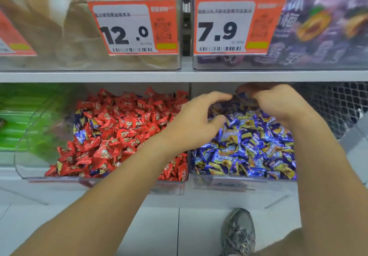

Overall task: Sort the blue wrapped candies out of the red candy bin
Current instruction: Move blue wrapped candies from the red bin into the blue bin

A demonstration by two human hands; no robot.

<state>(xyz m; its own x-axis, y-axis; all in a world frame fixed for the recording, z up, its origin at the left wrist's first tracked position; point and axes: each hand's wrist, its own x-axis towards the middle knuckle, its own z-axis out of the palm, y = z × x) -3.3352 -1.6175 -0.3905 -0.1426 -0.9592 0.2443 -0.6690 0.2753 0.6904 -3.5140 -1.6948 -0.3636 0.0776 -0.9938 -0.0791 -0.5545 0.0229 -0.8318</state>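
The clear red candy bin (33, 162) is heaped with red wrapped candies (127, 128). Several blue wrapped candies (80, 133) lie among them, along the left side and near the front. To its right is a bin (239, 185) full of blue candies (253, 152). Both of my hands are over that blue bin. My left hand (196, 122) hovers with its fingers loosely curved, and I see nothing in it. At the back of the bin, my right hand (278, 104) curls its fingers around a few blue candies (243, 96).
The shelf edge (179, 76) runs just above the bins, and the upper bins carry price tags 12.0 (127, 30) and 7.9 (221, 30). Green packets (22, 116) fill the bin on the left. Black mesh (338, 104) is on the right. My shoe (238, 233) is on the floor.
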